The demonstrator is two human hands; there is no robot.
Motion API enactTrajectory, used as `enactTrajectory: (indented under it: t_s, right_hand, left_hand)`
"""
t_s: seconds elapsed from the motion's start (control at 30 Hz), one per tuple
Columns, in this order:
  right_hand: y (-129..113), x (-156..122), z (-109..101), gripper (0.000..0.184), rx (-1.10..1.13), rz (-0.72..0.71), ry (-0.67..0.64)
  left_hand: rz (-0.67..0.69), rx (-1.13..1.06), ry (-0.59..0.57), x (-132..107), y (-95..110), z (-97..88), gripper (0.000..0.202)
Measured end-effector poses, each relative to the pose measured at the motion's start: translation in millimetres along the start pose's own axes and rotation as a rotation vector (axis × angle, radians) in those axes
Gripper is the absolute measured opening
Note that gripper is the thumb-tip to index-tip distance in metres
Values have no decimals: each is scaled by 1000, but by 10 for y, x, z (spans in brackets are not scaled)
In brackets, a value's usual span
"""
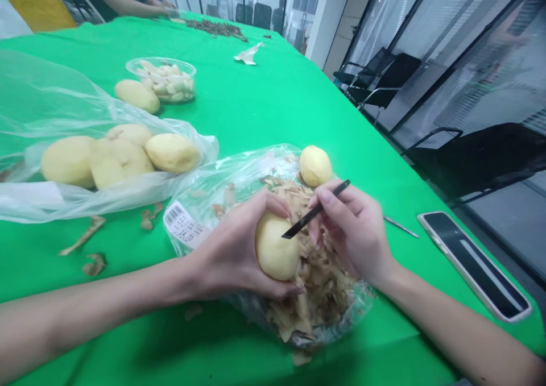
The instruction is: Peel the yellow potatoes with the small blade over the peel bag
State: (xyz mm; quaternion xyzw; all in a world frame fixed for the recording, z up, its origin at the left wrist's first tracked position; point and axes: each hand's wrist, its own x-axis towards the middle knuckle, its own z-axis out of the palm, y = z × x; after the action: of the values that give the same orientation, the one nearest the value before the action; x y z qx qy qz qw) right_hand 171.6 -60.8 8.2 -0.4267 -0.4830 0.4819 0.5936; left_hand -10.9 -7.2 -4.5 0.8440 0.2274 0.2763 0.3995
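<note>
My left hand (239, 249) is wrapped round a peeled potato (277, 249), thumb below and fingers above. Between the thumb and fingers of my right hand (350, 221) is a thin black knife (309, 215) with a slanted tip, which lies over the potato's upper right side; whether it touches cannot be told. Beneath both hands spreads a heap of brown potato peelings (328, 283) on a clear plastic bag (243, 170) with a price label (184, 225). Another peeled potato (315, 165) rests at the heap's far edge.
Several peeled potatoes (173, 152) lie in a clear bag (63, 204) at left. Behind them stand a single potato (137, 96) and a plastic bowl of garlic cloves (170, 84). A phone (475, 266) and thin metal tool (401, 227) lie right. A person's arm (132, 4) shows at the far end.
</note>
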Motion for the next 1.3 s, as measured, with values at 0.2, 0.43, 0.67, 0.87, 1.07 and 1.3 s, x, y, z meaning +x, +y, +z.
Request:
enactTrajectory:
  t_s: [0.2, 0.43, 0.67, 0.87, 1.07, 1.3]
  right_hand:
    - [2, 11, 25, 25, 73, 93, -30]
    - [12, 16, 57, 23, 157, 142, -61]
    - [11, 64, 51, 21, 184, 57, 183]
    - [-15, 91, 41, 28, 224, 12, 229]
    - [-10, 42, 50, 23, 246, -24, 134]
    - [21, -8, 22, 23, 197, -52, -12]
  left_hand:
    - [18, -124, 0, -12, 40, -6, 61]
    - [88, -225, -24, 39, 53, -47, 52]
    - [98, -2, 124, 6, 51, -63, 58]
    - [137, -141, 174, -53, 12, 9, 76]
    - [258, -9, 92, -21, 36, -2, 50]
    - [282, 56, 18, -17, 39, -6, 60]
